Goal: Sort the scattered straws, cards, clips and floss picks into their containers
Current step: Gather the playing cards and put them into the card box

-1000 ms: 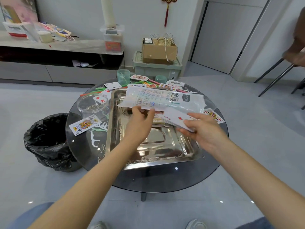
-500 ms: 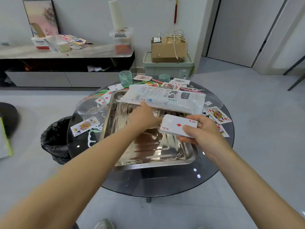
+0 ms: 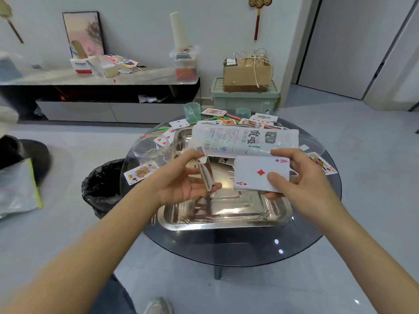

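My right hand grips a stack of playing cards with the ace of diamonds on top, held above the steel tray. My left hand holds a single card edge-on between thumb and fingers, just left of the stack. A white plastic straw bag lies across the tray's far rim. Paper clips lie along the tray's near edge. More cards and coloured straws are scattered over the round glass table.
A clear round container stands on the table's left side, and two green cups at the far edge. A black bin bag sits on the floor left of the table. A low cabinet and boxes line the wall.
My left hand has come out from under the straw bag with a card and lifted it towards the stack. My right hand raised the stack slightly. The camera view shifted right.
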A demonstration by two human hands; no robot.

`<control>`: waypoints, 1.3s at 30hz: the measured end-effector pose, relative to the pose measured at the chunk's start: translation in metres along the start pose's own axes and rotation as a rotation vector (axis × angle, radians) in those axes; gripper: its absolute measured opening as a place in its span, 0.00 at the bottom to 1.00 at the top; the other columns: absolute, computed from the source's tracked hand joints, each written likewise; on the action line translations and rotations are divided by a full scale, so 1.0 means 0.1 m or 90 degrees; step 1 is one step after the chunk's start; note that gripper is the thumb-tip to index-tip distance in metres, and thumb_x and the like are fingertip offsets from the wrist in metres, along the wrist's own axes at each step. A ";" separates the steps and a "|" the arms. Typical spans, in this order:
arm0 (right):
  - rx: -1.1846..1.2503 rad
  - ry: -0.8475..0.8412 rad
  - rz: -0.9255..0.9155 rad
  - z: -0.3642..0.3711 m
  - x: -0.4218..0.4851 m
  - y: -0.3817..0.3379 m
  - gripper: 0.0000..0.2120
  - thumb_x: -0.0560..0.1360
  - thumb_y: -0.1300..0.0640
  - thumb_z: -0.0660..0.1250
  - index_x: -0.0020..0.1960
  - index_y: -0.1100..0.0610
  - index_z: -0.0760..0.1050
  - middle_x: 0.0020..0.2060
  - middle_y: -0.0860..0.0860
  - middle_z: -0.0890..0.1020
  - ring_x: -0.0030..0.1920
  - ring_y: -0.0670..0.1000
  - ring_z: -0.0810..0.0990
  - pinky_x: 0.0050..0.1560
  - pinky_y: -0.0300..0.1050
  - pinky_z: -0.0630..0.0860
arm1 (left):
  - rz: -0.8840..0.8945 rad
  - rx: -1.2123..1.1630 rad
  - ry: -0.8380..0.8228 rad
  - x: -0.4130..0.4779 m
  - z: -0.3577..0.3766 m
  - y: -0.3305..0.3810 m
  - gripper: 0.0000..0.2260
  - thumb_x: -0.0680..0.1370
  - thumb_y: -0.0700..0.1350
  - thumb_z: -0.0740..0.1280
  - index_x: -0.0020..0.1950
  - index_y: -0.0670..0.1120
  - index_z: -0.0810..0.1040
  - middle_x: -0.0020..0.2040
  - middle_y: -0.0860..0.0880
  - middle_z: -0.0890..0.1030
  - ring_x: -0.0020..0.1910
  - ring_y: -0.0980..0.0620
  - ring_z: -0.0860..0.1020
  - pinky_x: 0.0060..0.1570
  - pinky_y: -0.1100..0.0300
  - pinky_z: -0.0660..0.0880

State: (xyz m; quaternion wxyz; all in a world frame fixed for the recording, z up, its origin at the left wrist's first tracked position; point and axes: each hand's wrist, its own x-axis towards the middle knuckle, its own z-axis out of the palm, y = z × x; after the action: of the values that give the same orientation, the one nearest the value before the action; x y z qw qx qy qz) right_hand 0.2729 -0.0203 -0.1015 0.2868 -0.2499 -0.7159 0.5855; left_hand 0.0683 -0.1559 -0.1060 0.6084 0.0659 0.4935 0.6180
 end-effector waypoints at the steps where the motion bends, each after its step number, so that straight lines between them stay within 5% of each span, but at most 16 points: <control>1: -0.020 -0.006 -0.032 0.05 -0.02 -0.02 0.19 0.74 0.66 0.67 0.54 0.42 0.72 0.49 0.36 0.79 0.43 0.39 0.83 0.30 0.38 0.79 | 0.001 -0.046 -0.006 -0.01 0.00 -0.04 0.25 0.68 0.46 0.72 0.60 0.36 0.70 0.50 0.34 0.79 0.50 0.34 0.81 0.48 0.46 0.81; 5: -0.180 0.036 -0.190 0.26 -0.07 -0.03 0.18 0.76 0.61 0.68 0.58 0.41 0.70 0.45 0.25 0.76 0.47 0.41 0.82 0.36 0.43 0.82 | 0.026 -0.175 -0.032 -0.02 0.00 -0.13 0.34 0.67 0.44 0.73 0.68 0.33 0.64 0.63 0.31 0.74 0.53 0.33 0.80 0.46 0.46 0.81; 8: -0.281 0.071 -0.335 0.37 -0.08 -0.03 0.16 0.77 0.60 0.66 0.61 0.45 0.69 0.51 0.36 0.76 0.53 0.46 0.80 0.42 0.38 0.80 | 0.041 -0.223 -0.079 -0.01 -0.04 -0.19 0.33 0.69 0.45 0.72 0.68 0.31 0.64 0.61 0.30 0.75 0.55 0.33 0.79 0.51 0.45 0.79; 12: -0.407 0.075 -0.532 0.53 -0.14 0.00 0.14 0.75 0.65 0.66 0.60 0.56 0.73 0.50 0.47 0.81 0.45 0.43 0.79 0.45 0.33 0.76 | 0.103 -0.276 -0.075 0.02 -0.03 -0.24 0.29 0.69 0.45 0.70 0.64 0.32 0.70 0.58 0.37 0.77 0.48 0.40 0.82 0.43 0.50 0.81; 17: -0.543 0.094 -0.601 0.72 -0.21 0.02 0.20 0.71 0.71 0.69 0.61 0.57 0.75 0.49 0.50 0.83 0.38 0.48 0.80 0.34 0.43 0.77 | 0.166 -0.329 -0.075 0.08 0.01 -0.31 0.28 0.71 0.46 0.68 0.69 0.37 0.70 0.67 0.35 0.73 0.63 0.38 0.75 0.66 0.51 0.70; 23: -0.486 0.065 -0.453 0.70 -0.13 -0.15 0.16 0.72 0.68 0.69 0.59 0.58 0.79 0.48 0.50 0.84 0.41 0.44 0.79 0.44 0.34 0.74 | 0.194 -0.407 -0.103 0.03 -0.02 -0.33 0.15 0.71 0.44 0.67 0.55 0.39 0.79 0.50 0.40 0.83 0.46 0.43 0.83 0.42 0.53 0.80; 27: -0.479 0.055 -0.415 0.66 -0.06 -0.31 0.15 0.72 0.66 0.68 0.58 0.55 0.78 0.46 0.49 0.84 0.40 0.44 0.77 0.43 0.38 0.76 | 0.194 -0.379 -0.099 0.00 0.00 -0.35 0.23 0.69 0.45 0.68 0.62 0.38 0.75 0.60 0.39 0.79 0.59 0.41 0.78 0.59 0.46 0.76; 30: -0.437 0.085 -0.384 0.66 -0.07 -0.39 0.15 0.74 0.65 0.68 0.58 0.51 0.78 0.45 0.44 0.83 0.41 0.48 0.82 0.37 0.46 0.80 | 0.213 -0.345 -0.120 -0.05 -0.02 -0.34 0.18 0.70 0.46 0.69 0.57 0.40 0.78 0.57 0.41 0.79 0.60 0.42 0.78 0.60 0.39 0.73; 33: -0.129 0.090 -0.171 0.61 -0.06 -0.41 0.15 0.74 0.64 0.69 0.52 0.44 0.77 0.46 0.36 0.80 0.45 0.39 0.82 0.31 0.42 0.81 | 0.248 -0.309 -0.146 -0.09 -0.04 -0.33 0.15 0.67 0.44 0.74 0.52 0.43 0.80 0.58 0.43 0.77 0.59 0.44 0.77 0.60 0.42 0.72; 36: 0.132 0.069 0.035 0.53 -0.03 -0.35 0.14 0.73 0.68 0.68 0.51 0.51 0.77 0.44 0.46 0.84 0.44 0.47 0.85 0.31 0.40 0.80 | 0.284 -0.319 -0.175 -0.10 -0.03 -0.35 0.27 0.54 0.37 0.82 0.50 0.43 0.81 0.53 0.44 0.81 0.55 0.46 0.80 0.57 0.47 0.76; 39: 0.244 0.031 0.153 0.45 -0.03 -0.31 0.12 0.73 0.70 0.67 0.54 0.59 0.77 0.46 0.56 0.84 0.41 0.57 0.85 0.29 0.39 0.79 | 0.319 -0.319 -0.216 -0.09 -0.05 -0.35 0.33 0.52 0.31 0.81 0.55 0.41 0.79 0.56 0.40 0.80 0.56 0.43 0.80 0.52 0.47 0.79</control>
State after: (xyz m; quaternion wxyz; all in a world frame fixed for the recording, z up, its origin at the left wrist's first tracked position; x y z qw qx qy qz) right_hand 0.2431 -0.0597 -0.0787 0.2748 -0.2880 -0.5494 0.7346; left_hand 0.0909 -0.1736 -0.1276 0.5089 0.1348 0.1883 0.8291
